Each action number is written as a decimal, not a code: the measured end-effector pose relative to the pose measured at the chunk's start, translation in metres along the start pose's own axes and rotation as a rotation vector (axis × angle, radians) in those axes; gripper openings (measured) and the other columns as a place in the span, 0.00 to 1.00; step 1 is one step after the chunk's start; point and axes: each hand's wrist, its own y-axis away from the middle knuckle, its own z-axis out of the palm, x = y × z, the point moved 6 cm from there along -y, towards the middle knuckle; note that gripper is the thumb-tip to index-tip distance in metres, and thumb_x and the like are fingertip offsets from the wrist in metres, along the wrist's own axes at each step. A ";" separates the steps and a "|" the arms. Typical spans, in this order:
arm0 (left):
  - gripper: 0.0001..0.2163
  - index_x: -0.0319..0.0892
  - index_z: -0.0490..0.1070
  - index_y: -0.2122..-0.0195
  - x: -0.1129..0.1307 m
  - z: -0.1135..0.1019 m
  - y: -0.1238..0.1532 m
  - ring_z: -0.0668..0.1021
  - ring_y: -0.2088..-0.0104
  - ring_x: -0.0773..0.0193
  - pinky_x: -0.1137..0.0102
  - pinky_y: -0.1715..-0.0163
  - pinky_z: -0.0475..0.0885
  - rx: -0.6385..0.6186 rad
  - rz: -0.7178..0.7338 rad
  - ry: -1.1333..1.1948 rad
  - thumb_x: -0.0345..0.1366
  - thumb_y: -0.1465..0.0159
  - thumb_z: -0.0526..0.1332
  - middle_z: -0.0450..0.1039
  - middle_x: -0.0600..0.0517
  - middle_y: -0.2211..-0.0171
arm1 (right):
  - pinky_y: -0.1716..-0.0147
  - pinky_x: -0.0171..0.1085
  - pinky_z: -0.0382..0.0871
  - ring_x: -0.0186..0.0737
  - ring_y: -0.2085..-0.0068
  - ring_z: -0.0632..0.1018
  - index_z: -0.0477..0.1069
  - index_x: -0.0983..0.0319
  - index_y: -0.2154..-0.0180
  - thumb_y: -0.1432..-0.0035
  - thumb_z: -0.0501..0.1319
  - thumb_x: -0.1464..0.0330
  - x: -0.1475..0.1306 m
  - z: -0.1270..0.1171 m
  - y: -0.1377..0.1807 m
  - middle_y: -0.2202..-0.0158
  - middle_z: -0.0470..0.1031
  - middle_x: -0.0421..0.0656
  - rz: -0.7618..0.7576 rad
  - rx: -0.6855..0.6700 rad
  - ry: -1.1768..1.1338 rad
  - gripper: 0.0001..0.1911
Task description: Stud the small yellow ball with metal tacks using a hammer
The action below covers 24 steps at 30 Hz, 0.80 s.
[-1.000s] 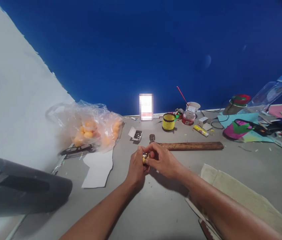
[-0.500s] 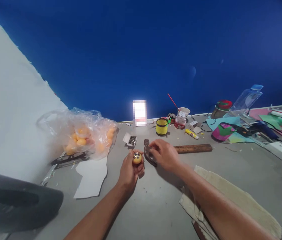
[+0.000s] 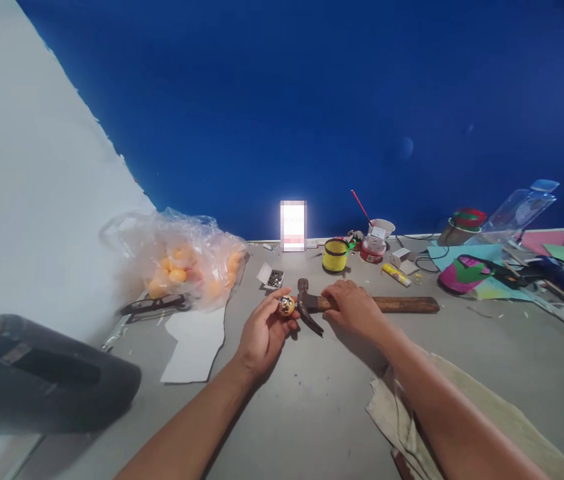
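My left hand (image 3: 268, 328) is closed round a small yellow-orange ball (image 3: 287, 306) with shiny metal tack heads on its upper side. Just to its right a claw hammer (image 3: 402, 305) lies across the table, its dark metal head near the ball and its claw curving towards me. My right hand (image 3: 355, 308) is on the wooden handle close to the head, fingers bent over it. Behind my left hand stands an open white box (image 3: 271, 276) full of small metal tacks.
A clear plastic bag (image 3: 197, 257) with orange balls sits left, beside glasses (image 3: 155, 305) and white paper (image 3: 195, 350). At the back stand a yellow cup (image 3: 335, 256) and a glue stick (image 3: 396, 274). A pale cloth (image 3: 482, 407) lies under my right forearm; a dark cylinder (image 3: 47, 373) is at left.
My right hand has moved from the hammer's head to its handle. My left hand has turned the ball, so its tacks face differently. The view has shifted slightly left.
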 end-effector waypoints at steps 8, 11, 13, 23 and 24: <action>0.11 0.35 0.73 0.53 -0.002 -0.005 -0.003 0.76 0.76 0.65 0.71 0.76 0.72 -0.005 -0.048 -0.009 0.35 0.35 0.62 0.79 0.42 0.65 | 0.56 0.40 0.57 0.48 0.52 0.71 0.76 0.60 0.57 0.38 0.64 0.64 0.000 0.007 -0.002 0.55 0.74 0.47 -0.001 0.005 -0.006 0.09; 0.12 0.35 0.73 0.55 -0.003 -0.007 -0.004 0.74 0.78 0.66 0.72 0.77 0.70 -0.002 -0.054 -0.009 0.39 0.34 0.63 0.77 0.45 0.69 | 0.55 0.40 0.58 0.49 0.51 0.71 0.76 0.60 0.56 0.38 0.63 0.65 0.001 0.009 -0.003 0.55 0.73 0.48 0.008 0.004 0.002 0.10; 0.14 0.37 0.73 0.52 -0.002 -0.006 -0.004 0.73 0.78 0.67 0.72 0.77 0.70 -0.010 -0.039 -0.012 0.40 0.35 0.64 0.77 0.46 0.69 | 0.55 0.41 0.58 0.50 0.51 0.71 0.76 0.60 0.55 0.38 0.63 0.65 0.002 0.011 -0.004 0.55 0.73 0.48 0.007 0.003 0.011 0.10; 0.12 0.40 0.73 0.51 0.000 -0.012 -0.007 0.74 0.75 0.66 0.72 0.75 0.70 0.051 -0.060 0.050 0.40 0.32 0.61 0.76 0.46 0.68 | 0.56 0.42 0.61 0.51 0.49 0.72 0.74 0.61 0.55 0.35 0.61 0.67 -0.005 0.009 -0.002 0.52 0.74 0.50 -0.020 0.005 0.109 0.08; 0.11 0.40 0.73 0.53 0.000 -0.013 -0.007 0.74 0.76 0.66 0.72 0.75 0.70 0.059 -0.071 0.055 0.41 0.31 0.60 0.76 0.45 0.68 | 0.56 0.42 0.61 0.51 0.49 0.72 0.74 0.61 0.55 0.35 0.61 0.67 -0.006 0.009 -0.001 0.51 0.74 0.50 -0.024 0.006 0.125 0.07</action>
